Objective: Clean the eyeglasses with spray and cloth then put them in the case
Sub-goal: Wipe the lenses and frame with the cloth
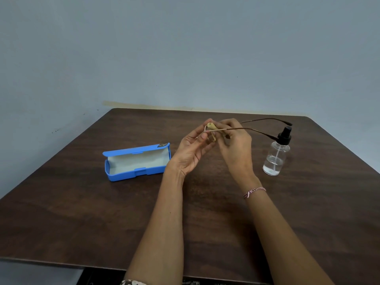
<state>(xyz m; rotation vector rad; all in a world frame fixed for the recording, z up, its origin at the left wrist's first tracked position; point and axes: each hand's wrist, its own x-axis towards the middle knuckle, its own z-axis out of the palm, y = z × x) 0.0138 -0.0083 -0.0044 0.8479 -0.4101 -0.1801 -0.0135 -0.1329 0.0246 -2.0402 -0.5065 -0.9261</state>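
Above the middle of the dark wooden table (82,212) I hold thin-framed eyeglasses (257,129), their two dark temples stretching right toward the spray bottle. My left hand (192,150) pinches the front of the frame at its left end. My right hand (236,145) grips the frame too and presses a small yellowish cloth (211,126) against a lens; the lenses are mostly hidden by my fingers. A clear spray bottle (276,155) with a black pump stands upright at the right. The blue glasses case (136,163) lies open at the left, its pale lining showing.
A blue-grey wall (185,48) rises directly behind the table's far edge. The table's near edge runs along the bottom of the view, with the floor below at the lower left.
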